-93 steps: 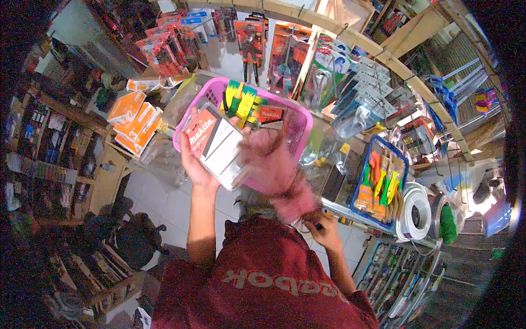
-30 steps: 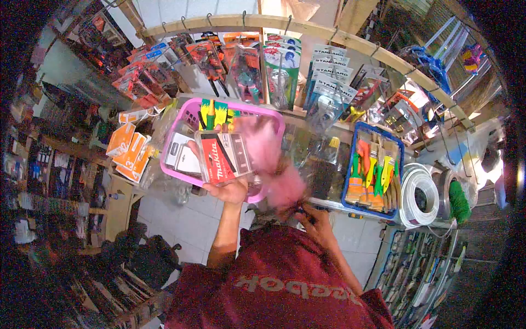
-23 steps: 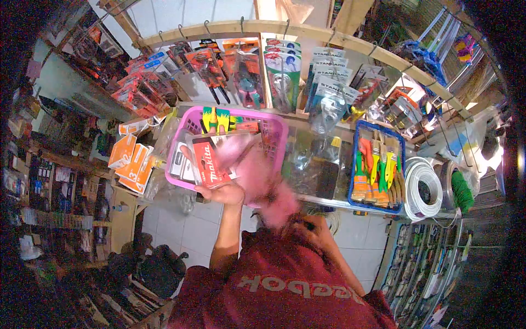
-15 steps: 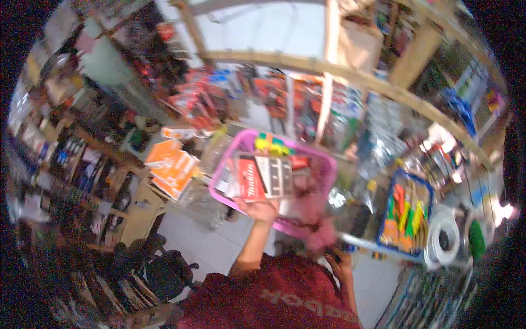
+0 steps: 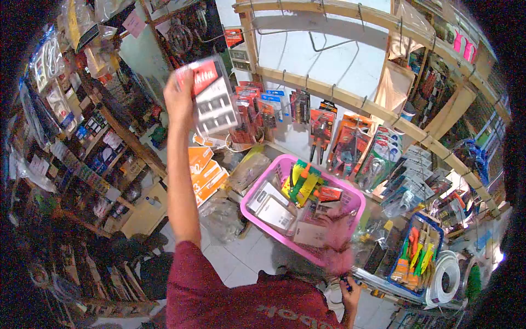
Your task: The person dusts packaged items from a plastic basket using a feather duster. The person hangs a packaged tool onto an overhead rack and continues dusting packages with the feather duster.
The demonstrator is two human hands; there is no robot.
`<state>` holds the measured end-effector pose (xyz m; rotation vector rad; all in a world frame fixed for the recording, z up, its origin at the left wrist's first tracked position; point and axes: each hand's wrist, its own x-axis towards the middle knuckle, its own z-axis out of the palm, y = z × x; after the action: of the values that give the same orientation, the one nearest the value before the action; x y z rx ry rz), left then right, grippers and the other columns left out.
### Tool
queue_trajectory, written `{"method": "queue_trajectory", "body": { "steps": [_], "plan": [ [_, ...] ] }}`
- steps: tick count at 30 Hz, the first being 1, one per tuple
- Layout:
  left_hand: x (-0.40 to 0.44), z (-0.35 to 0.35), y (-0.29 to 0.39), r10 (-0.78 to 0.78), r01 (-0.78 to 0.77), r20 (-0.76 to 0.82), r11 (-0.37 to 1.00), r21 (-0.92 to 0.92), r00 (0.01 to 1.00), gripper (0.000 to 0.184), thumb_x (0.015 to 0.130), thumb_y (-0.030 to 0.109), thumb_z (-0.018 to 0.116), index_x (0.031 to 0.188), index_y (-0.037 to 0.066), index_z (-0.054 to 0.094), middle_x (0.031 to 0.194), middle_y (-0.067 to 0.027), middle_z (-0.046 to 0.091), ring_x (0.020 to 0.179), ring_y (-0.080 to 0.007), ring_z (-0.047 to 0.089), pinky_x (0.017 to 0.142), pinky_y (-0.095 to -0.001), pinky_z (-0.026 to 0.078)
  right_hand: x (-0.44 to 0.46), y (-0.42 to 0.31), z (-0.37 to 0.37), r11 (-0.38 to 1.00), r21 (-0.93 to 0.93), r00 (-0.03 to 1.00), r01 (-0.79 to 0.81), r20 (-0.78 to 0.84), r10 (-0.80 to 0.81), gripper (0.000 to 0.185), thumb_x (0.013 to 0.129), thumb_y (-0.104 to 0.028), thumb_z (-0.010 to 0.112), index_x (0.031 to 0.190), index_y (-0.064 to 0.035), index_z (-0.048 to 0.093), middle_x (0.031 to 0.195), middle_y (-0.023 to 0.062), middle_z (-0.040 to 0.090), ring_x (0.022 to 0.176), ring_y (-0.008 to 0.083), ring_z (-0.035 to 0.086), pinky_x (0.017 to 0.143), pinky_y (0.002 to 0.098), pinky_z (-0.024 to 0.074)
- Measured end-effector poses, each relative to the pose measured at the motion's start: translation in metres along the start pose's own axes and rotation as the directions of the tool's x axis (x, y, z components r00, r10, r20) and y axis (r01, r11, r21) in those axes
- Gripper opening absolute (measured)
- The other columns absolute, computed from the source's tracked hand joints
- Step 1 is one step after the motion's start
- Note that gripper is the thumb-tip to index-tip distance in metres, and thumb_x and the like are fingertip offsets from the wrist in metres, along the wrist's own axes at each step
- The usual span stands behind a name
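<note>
Raised since the earlier frame, the Makita package (image 5: 215, 107) has left its place over the pink basket (image 5: 274, 232) and is now up and to the left, in front of some hanging packs (image 5: 249, 104). From my head view I see the left hand (image 5: 179, 98) pinching its left edge, thumb and fingers closed on the clear packaging, the arm stretched well forward. The right hand (image 5: 350, 293) is low by the counter edge, fingers curled round a dark handle, though I can't make out every finger. That handle belongs to the pink duster (image 5: 341, 247), blurred, its head across the basket's right end. Inside the basket I see green-and-yellow items (image 5: 298, 183), a small red pack (image 5: 330, 193) and pale packages (image 5: 272, 205). Orange boxes (image 5: 205, 170) sit to its left; to its right is a blue tray (image 5: 405, 289) of paintbrushes (image 5: 417, 255), just beside a white coil (image 5: 445, 279).
</note>
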<state>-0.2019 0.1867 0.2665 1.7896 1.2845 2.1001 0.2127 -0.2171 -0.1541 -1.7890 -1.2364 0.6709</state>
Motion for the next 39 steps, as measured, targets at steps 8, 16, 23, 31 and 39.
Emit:
{"method": "queue_trajectory", "body": {
  "steps": [8, 16, 23, 31, 39],
  "plan": [
    [0.136, -0.003, -0.028, -0.142, 0.189, 0.263, 0.969, -0.159, 0.954, 0.044, 0.088, 0.04, 0.058, 0.104, -0.001, 0.055, 0.085, -0.0053, 0.062, 0.074, -0.011, 0.056, 0.063, -0.0273, 0.047, -0.007, 0.027, 0.026, 0.986, 0.015, 0.985, -0.165, -0.054, 0.166, 0.042, 0.076, -0.029, 0.072, 0.103, 0.0025, 0.064, 0.076, 0.0139, 0.064, 0.069, 0.0231, 0.059, 0.07, 0.034, 0.0476],
    [0.166, 0.0, -0.037, -0.235, 0.29, 0.483, 0.956, -0.043, 0.844, 0.046, 0.09, 0.046, 0.053, 0.103, 0.002, 0.057, 0.091, -0.0044, 0.062, 0.079, -0.0106, 0.056, 0.069, -0.0275, 0.047, -0.015, -0.014, 0.029, 0.981, 0.018, 0.979, -0.196, -0.055, 0.196, 0.03, 0.08, -0.023, 0.068, 0.097, 0.0012, 0.064, 0.073, 0.0097, 0.062, 0.068, 0.0186, 0.056, 0.067, 0.0316, 0.0452],
    [0.164, 0.003, -0.017, -0.378, 0.468, 0.583, 0.884, -0.005, 0.719, 0.041, 0.088, 0.046, 0.055, 0.094, 0.007, 0.063, 0.082, -0.0023, 0.066, 0.062, -0.0088, 0.061, 0.055, -0.0247, 0.051, -0.021, -0.028, 0.032, 0.981, 0.023, 0.973, -0.195, -0.118, 0.196, 0.028, 0.081, -0.022, 0.067, 0.095, 0.0013, 0.064, 0.074, 0.0096, 0.062, 0.066, 0.0177, 0.055, 0.063, 0.0304, 0.0437],
    [0.16, 0.004, -0.036, -0.474, 0.694, 0.674, 0.716, -0.08, 0.566, 0.037, 0.085, 0.043, 0.061, 0.092, 0.007, 0.065, 0.075, -0.0048, 0.068, 0.055, -0.0124, 0.064, 0.047, -0.026, 0.053, -0.011, -0.052, 0.026, 0.98, 0.076, 0.98, -0.182, -0.069, 0.187, 0.03, 0.082, -0.024, 0.062, 0.098, 0.0015, 0.064, 0.072, 0.0095, 0.064, 0.064, 0.0152, 0.055, 0.061, 0.0302, 0.0433],
    [0.144, 0.033, -0.09, -0.245, 0.495, 0.642, 0.834, -0.243, 0.727, 0.036, 0.09, 0.041, 0.053, 0.104, 0.008, 0.057, 0.09, -0.0024, 0.064, 0.073, -0.0095, 0.062, 0.064, -0.0274, 0.053, -0.012, -0.053, 0.026, 0.972, 0.078, 0.967, -0.223, -0.108, 0.23, 0.028, 0.081, -0.023, 0.065, 0.095, 0.0014, 0.063, 0.074, 0.0092, 0.064, 0.063, 0.0146, 0.052, 0.06, 0.0306, 0.0428]
  ]
}}
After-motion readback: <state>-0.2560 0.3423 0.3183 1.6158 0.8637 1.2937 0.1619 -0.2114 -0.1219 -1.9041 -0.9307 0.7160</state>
